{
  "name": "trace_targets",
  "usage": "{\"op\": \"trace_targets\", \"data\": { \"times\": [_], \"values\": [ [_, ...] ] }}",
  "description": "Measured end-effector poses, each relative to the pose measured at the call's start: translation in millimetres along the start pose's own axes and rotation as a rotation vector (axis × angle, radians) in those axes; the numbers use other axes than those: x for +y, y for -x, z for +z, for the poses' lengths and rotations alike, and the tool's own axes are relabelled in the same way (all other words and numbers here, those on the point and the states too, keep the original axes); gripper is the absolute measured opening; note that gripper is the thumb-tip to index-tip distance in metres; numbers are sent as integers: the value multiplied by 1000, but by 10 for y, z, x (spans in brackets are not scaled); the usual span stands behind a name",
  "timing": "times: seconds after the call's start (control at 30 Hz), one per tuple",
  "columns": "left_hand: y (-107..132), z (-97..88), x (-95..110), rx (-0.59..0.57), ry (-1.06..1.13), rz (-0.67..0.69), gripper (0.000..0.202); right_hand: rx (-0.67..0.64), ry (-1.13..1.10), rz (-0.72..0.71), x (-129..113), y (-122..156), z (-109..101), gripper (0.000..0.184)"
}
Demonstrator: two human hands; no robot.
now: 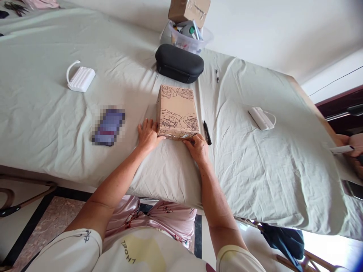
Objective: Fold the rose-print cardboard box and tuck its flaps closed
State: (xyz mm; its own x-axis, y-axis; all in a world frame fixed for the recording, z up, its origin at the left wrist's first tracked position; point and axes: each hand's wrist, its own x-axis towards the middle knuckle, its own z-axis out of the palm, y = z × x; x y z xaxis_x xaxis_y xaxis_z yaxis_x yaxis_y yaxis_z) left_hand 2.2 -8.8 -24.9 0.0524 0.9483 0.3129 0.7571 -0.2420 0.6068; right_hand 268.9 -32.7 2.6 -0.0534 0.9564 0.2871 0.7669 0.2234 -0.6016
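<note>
A small cardboard box (176,111) covered in black scribbles sits on a table draped in pale green cloth (56,113). My left hand (148,135) lies against the box's near left corner, fingers flat and spread on the cloth, thumb touching the box. My right hand (197,147) presses its fingertips on the box's near bottom edge at the right, fingers curled. A black marker (207,133) lies on the cloth just right of the box, beside my right hand.
A black oval case (179,63) lies behind the box, with a clear tub of supplies (189,37) and another cardboard box (188,10) beyond. White handled objects (81,78) (261,118), a pen (217,75) and a blurred phone (109,126) lie around. Another person's hand (351,145) holds something white at right.
</note>
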Motion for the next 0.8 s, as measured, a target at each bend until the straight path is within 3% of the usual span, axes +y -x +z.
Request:
{"op": "trace_targets", "data": {
  "times": [0.3,0.57,0.8],
  "values": [
    [5,-32,43,-11,3,15,54,-28,-3,6,-16,2,-14,20],
    [0,-312,394,-203,-263,-85,36,-29,11,31,-41,5,-20,22],
    [-5,-261,319,-129,-265,-27,23,-41,-35,10,-34,-1,-55,22]
  ]
}}
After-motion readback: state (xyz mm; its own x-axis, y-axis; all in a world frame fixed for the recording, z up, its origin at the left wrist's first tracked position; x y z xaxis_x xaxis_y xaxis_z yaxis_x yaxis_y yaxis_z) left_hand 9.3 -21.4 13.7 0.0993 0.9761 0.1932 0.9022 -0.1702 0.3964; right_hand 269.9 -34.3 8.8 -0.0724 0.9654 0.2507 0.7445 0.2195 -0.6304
